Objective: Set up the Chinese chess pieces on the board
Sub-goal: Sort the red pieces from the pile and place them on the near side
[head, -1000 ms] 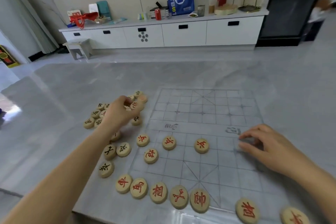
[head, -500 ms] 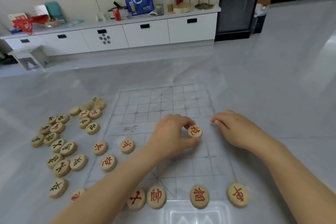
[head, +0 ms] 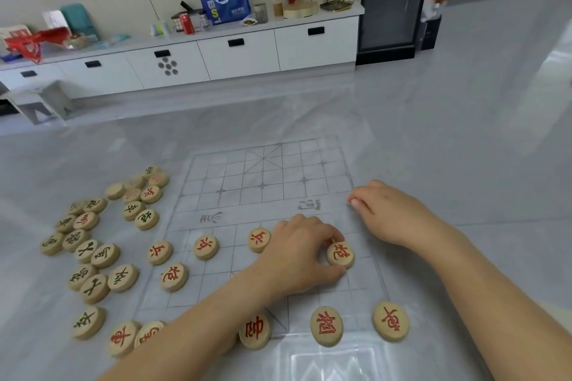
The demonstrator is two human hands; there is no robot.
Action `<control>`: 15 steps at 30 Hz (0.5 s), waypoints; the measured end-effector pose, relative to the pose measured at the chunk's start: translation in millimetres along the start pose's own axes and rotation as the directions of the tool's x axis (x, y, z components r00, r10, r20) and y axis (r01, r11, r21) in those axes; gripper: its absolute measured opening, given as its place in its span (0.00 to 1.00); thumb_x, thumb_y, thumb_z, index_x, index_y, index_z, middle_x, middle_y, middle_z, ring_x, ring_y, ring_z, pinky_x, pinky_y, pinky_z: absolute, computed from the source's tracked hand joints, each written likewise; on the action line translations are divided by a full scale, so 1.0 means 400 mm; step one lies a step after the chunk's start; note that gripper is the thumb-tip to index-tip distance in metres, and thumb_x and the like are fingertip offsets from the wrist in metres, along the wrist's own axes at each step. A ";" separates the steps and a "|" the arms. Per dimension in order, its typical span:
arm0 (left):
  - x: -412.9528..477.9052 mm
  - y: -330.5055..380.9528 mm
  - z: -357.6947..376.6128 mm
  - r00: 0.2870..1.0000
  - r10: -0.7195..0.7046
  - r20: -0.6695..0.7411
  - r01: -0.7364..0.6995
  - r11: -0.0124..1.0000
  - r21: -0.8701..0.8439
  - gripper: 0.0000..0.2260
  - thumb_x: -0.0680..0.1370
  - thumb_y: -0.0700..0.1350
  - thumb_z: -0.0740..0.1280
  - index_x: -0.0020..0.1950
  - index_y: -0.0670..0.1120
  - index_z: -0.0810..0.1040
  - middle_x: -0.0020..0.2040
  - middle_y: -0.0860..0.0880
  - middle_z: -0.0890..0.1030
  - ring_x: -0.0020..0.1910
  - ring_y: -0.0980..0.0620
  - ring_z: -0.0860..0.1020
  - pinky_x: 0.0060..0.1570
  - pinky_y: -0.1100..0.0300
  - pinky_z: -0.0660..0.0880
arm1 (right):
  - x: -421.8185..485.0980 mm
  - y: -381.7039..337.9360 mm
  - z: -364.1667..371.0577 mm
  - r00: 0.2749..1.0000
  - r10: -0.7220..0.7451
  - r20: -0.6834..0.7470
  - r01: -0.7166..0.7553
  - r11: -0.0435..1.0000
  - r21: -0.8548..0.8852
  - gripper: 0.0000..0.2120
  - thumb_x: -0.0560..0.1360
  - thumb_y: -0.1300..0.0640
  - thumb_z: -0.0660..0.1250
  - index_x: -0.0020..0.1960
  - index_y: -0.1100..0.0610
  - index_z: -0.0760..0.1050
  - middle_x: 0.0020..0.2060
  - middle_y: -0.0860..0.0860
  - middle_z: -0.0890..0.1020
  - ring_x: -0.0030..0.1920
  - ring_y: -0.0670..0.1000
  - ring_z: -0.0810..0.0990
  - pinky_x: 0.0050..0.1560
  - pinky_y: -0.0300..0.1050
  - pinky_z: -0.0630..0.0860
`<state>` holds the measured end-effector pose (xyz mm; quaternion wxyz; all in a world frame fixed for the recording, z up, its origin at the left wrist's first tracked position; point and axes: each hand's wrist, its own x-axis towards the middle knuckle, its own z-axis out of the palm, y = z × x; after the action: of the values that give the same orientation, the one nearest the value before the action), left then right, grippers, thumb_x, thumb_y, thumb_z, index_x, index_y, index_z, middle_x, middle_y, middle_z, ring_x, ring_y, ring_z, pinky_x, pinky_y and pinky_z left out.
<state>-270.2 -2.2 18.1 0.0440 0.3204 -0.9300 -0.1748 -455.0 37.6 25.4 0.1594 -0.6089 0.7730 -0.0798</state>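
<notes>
Your left hand (head: 301, 255) pinches a red piece (head: 340, 254) between thumb and fingertips. The piece lies flat on the board (head: 263, 176), in its near right part. Your right hand (head: 393, 216) rests on the board's right edge, just beyond the piece, with fingers loosely bent and grasping nothing. A pile (head: 93, 244) of loose pieces lies on the table (head: 464, 164), left of the board.

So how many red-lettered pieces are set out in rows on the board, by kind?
Soldiers: 3
Cannons: 2, one pinched by the left hand
Back-row pieces: 5 visible; the forearm may hide more
Total: 10 visible
</notes>
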 end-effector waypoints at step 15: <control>-0.168 -0.372 -0.151 0.738 -0.554 -0.384 0.421 0.824 -0.380 0.08 0.72 0.51 0.71 0.50 0.54 0.79 0.51 0.54 0.78 0.51 0.53 0.74 0.51 0.56 0.72 | 0.014 -0.022 0.024 0.975 -0.087 -0.202 0.096 0.995 0.035 0.16 0.78 0.47 0.54 0.57 0.49 0.76 0.50 0.46 0.72 0.46 0.49 0.77 0.47 0.48 0.74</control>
<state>-118.8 -88.3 24.0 0.2674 0.5786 -0.7387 -0.2193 -444.7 30.7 18.3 0.0906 -0.6290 0.7541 -0.1654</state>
